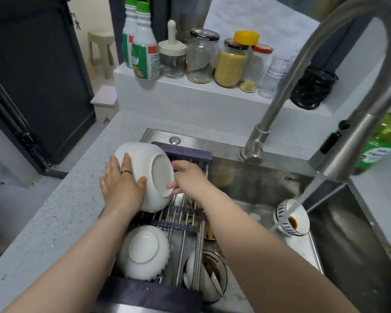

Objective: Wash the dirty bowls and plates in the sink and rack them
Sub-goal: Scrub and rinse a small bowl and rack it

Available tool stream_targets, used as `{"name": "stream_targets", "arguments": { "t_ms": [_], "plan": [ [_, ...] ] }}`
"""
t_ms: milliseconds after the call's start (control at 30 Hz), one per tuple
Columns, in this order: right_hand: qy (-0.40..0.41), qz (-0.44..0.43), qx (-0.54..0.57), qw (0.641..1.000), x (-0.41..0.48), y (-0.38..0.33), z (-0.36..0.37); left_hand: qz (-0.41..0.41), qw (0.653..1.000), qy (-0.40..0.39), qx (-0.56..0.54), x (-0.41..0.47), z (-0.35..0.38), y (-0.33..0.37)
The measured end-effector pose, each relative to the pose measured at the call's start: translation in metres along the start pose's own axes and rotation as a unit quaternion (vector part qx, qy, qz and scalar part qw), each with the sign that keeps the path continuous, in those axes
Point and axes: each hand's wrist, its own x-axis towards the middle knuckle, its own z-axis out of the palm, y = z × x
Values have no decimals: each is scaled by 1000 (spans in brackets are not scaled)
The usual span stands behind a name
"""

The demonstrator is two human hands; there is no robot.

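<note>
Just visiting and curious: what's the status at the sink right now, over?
Left hand flat on large white bowl, right hand at its base. Bowl tilted, base up, on rack. Tap running onto striped bowl.

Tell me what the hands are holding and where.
A white bowl tipped over the rack: left hand on its outer side, right hand at its base.
</note>
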Motion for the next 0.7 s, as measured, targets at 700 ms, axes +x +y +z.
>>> {"name": "stream_targets", "arguments": {
  "t_ms": [700],
  "plan": [
    [-267, 72, -292, 916, -68, 191, -66, 54, 974, -207, 69, -118, 111, 35]
  ]
}}
